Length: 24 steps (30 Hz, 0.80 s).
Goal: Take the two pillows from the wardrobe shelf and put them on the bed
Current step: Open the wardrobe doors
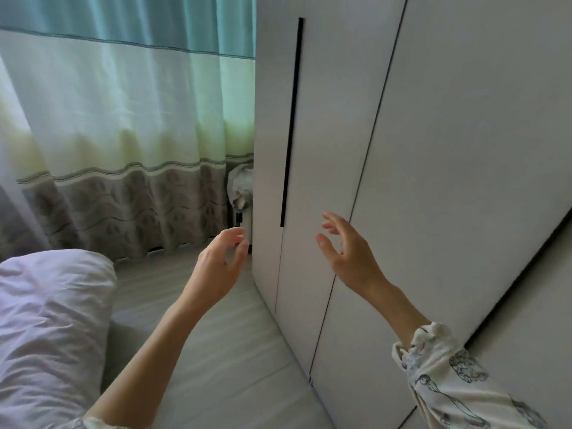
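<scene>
Hands reach for the shut wardrobe point(433, 150); left hand point(218, 263) loosely curled, right hand point(346, 249) spread, both empty; door handle point(291, 122) just above the right fingertips point(325, 216); pillows unseen, presumably inside; next, grip the handle and pull

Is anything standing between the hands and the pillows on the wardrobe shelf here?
Yes. The closed wardrobe doors hide the shelf and pillows. Left hand and right hand hover open before them, below the black handle strip.
</scene>
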### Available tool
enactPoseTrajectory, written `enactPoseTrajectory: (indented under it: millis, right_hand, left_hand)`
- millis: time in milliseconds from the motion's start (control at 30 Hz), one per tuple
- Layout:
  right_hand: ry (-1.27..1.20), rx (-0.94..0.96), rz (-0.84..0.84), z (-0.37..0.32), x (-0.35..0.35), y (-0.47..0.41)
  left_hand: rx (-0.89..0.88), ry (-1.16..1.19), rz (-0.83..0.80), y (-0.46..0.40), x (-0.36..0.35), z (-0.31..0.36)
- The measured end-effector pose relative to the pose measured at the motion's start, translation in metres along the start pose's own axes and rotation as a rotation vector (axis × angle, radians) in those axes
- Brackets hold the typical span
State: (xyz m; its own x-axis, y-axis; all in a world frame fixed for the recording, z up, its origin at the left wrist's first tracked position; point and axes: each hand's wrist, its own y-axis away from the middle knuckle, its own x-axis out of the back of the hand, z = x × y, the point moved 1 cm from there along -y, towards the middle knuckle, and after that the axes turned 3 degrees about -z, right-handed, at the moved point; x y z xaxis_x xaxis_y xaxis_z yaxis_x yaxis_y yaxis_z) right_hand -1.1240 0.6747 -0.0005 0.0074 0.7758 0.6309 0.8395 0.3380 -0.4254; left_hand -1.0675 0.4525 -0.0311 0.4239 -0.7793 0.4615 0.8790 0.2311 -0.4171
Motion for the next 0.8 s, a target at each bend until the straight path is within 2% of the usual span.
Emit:
enactPoseTrajectory:
  millis: [200, 400, 567, 800]
  right_hand:
    - [-0.044, 0.032, -0.055, 0.026, -0.039, -0.091]
    - [-0.008, 0.037, -0.057, 0.049, -0.082, -0.184]
    - [0.044, -0.024, 0.081, 0.065, -0.102, -0.269]
    - [0.127, -0.12, 0.176, 0.08, -0.12, -0.353]
  left_hand:
    - [0.047, -0.045, 0.037, -0.078, 0.004, -0.037]
    - [0.047, -0.038, -0.007, -0.172, 0.009, -0.093]
    - [-0.007, -0.05, -0.087, -0.269, 0.022, -0.142]
    - [-0.094, 0.012, -0.227, -0.388, 0.01, -0.176]
